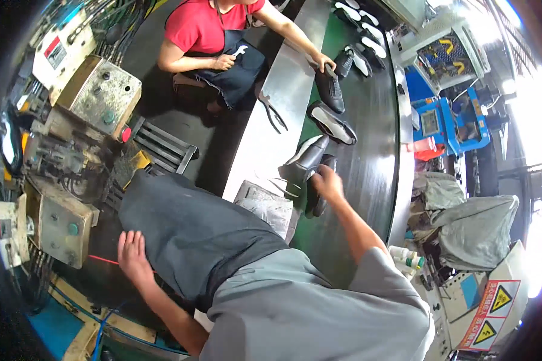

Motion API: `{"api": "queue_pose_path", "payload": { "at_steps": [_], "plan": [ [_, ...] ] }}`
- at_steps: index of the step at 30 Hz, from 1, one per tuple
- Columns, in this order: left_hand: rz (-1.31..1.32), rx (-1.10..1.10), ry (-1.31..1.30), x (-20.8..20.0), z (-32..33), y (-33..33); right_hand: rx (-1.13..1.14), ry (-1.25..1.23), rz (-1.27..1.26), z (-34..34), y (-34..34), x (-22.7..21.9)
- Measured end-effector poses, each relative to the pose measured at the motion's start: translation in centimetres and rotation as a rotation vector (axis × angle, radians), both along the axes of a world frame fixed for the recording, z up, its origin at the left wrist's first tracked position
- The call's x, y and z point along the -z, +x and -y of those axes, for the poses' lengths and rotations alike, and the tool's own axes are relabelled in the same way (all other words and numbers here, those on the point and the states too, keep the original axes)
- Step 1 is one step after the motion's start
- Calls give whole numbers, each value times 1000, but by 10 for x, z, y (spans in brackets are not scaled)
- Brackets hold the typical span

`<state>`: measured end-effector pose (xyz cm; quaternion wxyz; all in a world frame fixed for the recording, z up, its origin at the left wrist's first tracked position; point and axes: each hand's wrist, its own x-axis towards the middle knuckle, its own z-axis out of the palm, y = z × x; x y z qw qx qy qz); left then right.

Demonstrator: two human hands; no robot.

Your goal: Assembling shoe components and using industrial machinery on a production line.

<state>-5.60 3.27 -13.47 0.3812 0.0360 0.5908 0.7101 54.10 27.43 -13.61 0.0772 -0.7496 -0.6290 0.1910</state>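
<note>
My right hand (327, 183) reaches over the dark conveyor belt (367, 180), its fingers closed at the opening of a black shoe (316, 201). A second black shoe (310, 159), with a pale sole edge, lies tilted against it. My left hand (133, 259) hangs beside the dark apron over my legs, fingers stretched out and holding nothing. Just beyond the pair, another black shoe (331, 122) rests on its side. Farther up, a co-worker's hand grips a black shoe (329, 93); their other hand holds a wrench (239, 52).
Pliers (273, 114) lie on the metal ledge (253, 144) along the belt, near a grey plastic-wrapped bundle (264, 201). Several shoes (367, 48) stand farther up the belt. Left are machine control boxes (105, 96) and a slatted black rack (165, 144); right, a blue machine (448, 123).
</note>
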Motion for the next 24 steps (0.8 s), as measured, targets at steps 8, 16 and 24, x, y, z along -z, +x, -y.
{"api": "queue_pose_path", "payload": {
  "at_steps": [8,16,24],
  "plan": [
    [-156,284,-96,-29,-52,39,599,-39,-148,82,97,75],
    [-239,318,-239,-46,-42,63,646,99,-501,97,61,127],
    [-153,518,-112,-38,-97,118,733,-144,-1206,16,121,20]
  ]
}}
